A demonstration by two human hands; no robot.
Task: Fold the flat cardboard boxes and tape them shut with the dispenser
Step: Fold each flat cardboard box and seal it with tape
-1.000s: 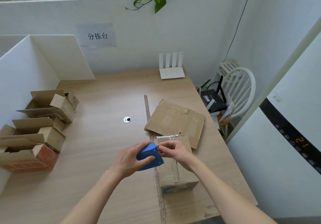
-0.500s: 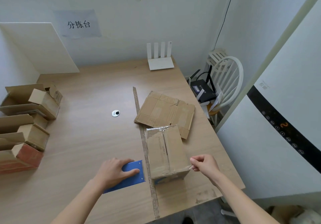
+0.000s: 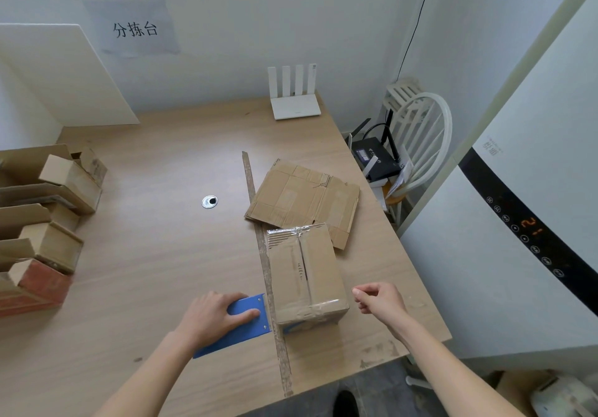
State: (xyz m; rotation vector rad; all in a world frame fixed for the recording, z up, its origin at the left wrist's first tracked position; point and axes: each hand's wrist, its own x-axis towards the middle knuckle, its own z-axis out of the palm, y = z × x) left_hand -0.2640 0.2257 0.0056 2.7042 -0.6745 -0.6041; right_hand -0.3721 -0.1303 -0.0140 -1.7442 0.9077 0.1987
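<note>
A folded brown box (image 3: 304, 274) stands on the wooden table (image 3: 155, 255), its top seam and both ends covered with clear tape. My left hand (image 3: 213, 316) lies on the blue tape dispenser (image 3: 236, 335), which rests flat on the table just left of the box. My right hand (image 3: 380, 298) hovers just right of the box's near corner, apart from it, thumb and forefinger pinched together; I see nothing between them. A flat unfolded cardboard box (image 3: 304, 196) lies behind the taped box.
A thin wooden strip (image 3: 259, 238) runs along the box's left side. Several open folded boxes (image 3: 58, 187) are stacked at the left edge, one of them red (image 3: 42, 287). A white router (image 3: 296, 106) sits at the back. A white chair (image 3: 424, 144) and a tall white appliance (image 3: 517, 255) stand on the right.
My left hand brought the dispenser down from above the box and laid it on the table. My right hand came off the box top to its right corner, then slightly away.
</note>
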